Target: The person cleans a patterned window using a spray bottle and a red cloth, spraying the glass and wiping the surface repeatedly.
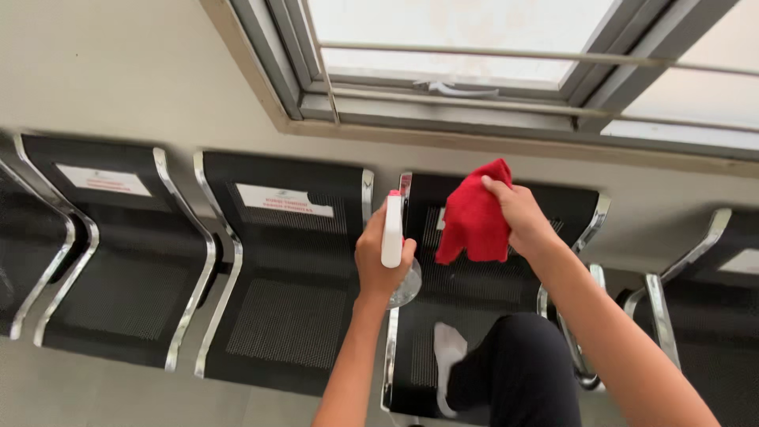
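We gripped the spray bottle (392, 231) in our left hand (382, 259); our right hand (522, 215) pinched a red cloth (474, 217) above black perforated seats (285, 277) beneath a window (474, 55).

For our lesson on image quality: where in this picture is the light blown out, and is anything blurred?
Head view: the window panes are overexposed to near white; the chrome chair frames catch bright glare; the red cloth and spray bottle look slightly soft, the perforated seats sharper.

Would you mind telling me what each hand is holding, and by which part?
The left hand grips a spray bottle around its neck; the right hand pinches a red cloth by its upper edge.
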